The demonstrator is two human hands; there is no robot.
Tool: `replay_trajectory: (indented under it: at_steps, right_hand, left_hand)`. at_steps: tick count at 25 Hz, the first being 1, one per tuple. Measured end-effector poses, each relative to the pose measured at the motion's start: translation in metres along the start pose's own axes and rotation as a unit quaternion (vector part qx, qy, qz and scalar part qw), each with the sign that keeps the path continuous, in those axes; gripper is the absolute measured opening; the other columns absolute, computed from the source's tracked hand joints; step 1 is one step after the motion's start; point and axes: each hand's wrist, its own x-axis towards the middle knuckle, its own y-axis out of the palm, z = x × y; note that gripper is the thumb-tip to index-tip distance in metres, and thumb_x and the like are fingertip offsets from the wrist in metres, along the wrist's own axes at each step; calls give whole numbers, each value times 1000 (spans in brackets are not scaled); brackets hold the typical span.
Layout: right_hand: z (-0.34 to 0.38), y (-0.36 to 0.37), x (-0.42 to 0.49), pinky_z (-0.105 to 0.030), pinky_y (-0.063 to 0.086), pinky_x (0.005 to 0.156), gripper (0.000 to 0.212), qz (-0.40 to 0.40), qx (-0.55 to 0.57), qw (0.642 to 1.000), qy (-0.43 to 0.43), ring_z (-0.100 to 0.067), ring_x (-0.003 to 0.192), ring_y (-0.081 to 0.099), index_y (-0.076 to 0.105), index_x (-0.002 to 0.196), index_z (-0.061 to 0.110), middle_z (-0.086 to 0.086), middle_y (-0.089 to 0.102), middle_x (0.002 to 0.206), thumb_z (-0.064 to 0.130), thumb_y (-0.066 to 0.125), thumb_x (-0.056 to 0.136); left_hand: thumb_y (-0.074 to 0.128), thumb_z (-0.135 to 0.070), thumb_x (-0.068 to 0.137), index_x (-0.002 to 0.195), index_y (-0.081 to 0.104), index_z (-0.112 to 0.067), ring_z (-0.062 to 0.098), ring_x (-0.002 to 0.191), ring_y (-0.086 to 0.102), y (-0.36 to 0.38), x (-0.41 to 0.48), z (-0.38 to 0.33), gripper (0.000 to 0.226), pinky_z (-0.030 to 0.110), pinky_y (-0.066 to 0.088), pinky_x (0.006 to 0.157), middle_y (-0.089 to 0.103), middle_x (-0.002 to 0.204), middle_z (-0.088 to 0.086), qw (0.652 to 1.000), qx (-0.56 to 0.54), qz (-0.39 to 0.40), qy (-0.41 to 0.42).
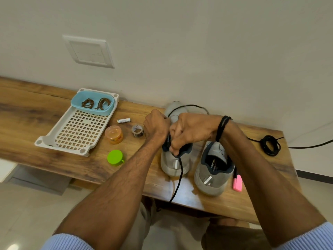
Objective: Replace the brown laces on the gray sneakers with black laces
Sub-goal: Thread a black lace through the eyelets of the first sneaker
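Two gray sneakers stand side by side on the wooden table, heels toward me. Over the left sneaker (173, 163) both hands work. My left hand (156, 124) is curled over the shoe's left side; what it holds is hidden. My right hand (189, 132) pinches a black lace (178, 179) at the shoe's opening; one end hangs down past the heel over the table edge, and a loop arcs behind the toe. The right sneaker (214, 168) has no lace. A coiled black lace (270, 146) lies at the far right. Brown laces (95, 103) lie in a blue tub.
A white perforated tray (79, 130) holds the blue tub (92, 102) at the left. Near it lie a battery (123, 120), a tape roll (137, 130), an orange jar (113, 135) and a green lid (115, 157). A pink marker (237, 183) lies right of the sneakers.
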Motion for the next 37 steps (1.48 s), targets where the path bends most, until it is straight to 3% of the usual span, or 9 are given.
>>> replay_trajectory:
  at_steps: [3, 6, 9, 18, 22, 25, 30, 35, 37]
  right_hand:
    - [-4, -7, -9, -25, 53, 83, 27, 45, 1, 998, 42, -9, 81, 66, 79, 87, 10, 3, 73, 81, 37, 78, 80]
    - [-21, -20, 5, -31, 48, 71, 49, -85, -67, 986, 128, -18, 70, 54, 74, 82, 5, -2, 63, 70, 53, 68, 84]
    - [-30, -14, 31, -31, 54, 76, 32, -258, -89, 946, 173, -19, 81, 63, 75, 86, 4, -6, 70, 83, 34, 65, 91]
    - [-21, 27, 65, -33, 41, 71, 10, -322, -250, 896, 177, -33, 100, 62, 59, 84, 6, -17, 66, 105, 13, 57, 91]
    - [-9, 15, 52, -29, 41, 61, 38, -262, -179, 924, 211, -25, 81, 62, 37, 65, 14, -11, 63, 88, 21, 69, 83]
    - [11, 5, 22, -27, 45, 52, 32, -112, -178, 962, 174, -18, 63, 55, 56, 63, 8, -1, 57, 64, 29, 78, 72]
    - [21, 5, -15, -30, 50, 70, 24, 134, 17, 981, 140, -16, 76, 54, 76, 85, 7, -4, 64, 80, 25, 86, 72]
    - [-17, -6, 24, -30, 52, 69, 28, -232, -43, 954, 184, -19, 81, 64, 73, 90, 3, -11, 72, 89, 31, 73, 83]
    - [-22, 6, 43, -29, 47, 68, 23, -291, -99, 933, 186, -27, 87, 64, 63, 81, 5, -10, 65, 84, 27, 65, 86]
  left_hand:
    - [62, -25, 75, 73, 73, -20, 26, 75, 68, -1, 2, 2, 12, 28, 45, 53, 71, 78, 5, 1000, -5, 6, 1]
    - [67, -25, 76, 79, 77, -24, 24, 81, 69, -2, 4, 1, 10, 33, 56, 63, 74, 86, 1, 1000, -17, 18, -13]
    - [69, -22, 77, 79, 77, -24, 24, 83, 69, -3, 5, -2, 9, 31, 56, 64, 74, 88, 1, 999, -14, 24, -18]
    - [70, -30, 74, 88, 77, -25, 23, 84, 68, 0, 10, 2, 17, 31, 56, 67, 74, 92, 1, 999, 3, 30, -22]
    - [65, -29, 73, 80, 75, -25, 25, 78, 68, 7, 7, 1, 13, 29, 50, 56, 72, 82, 3, 1000, 17, 4, -10]
    - [66, -26, 77, 86, 76, -21, 28, 82, 68, 5, 6, 0, 15, 29, 45, 57, 72, 87, 5, 1000, 17, -11, -13]
    - [58, -28, 70, 81, 73, -19, 27, 80, 67, 5, 5, 1, 22, 29, 45, 56, 71, 85, 5, 1000, 0, 1, -9]
    - [59, -31, 65, 80, 74, -19, 26, 78, 67, 4, 7, 0, 24, 34, 56, 61, 72, 82, 3, 1000, -5, 7, -19]
    - [65, -31, 67, 83, 76, -22, 25, 80, 68, 4, 7, -1, 22, 36, 59, 65, 73, 85, 2, 1000, -5, 12, -23]
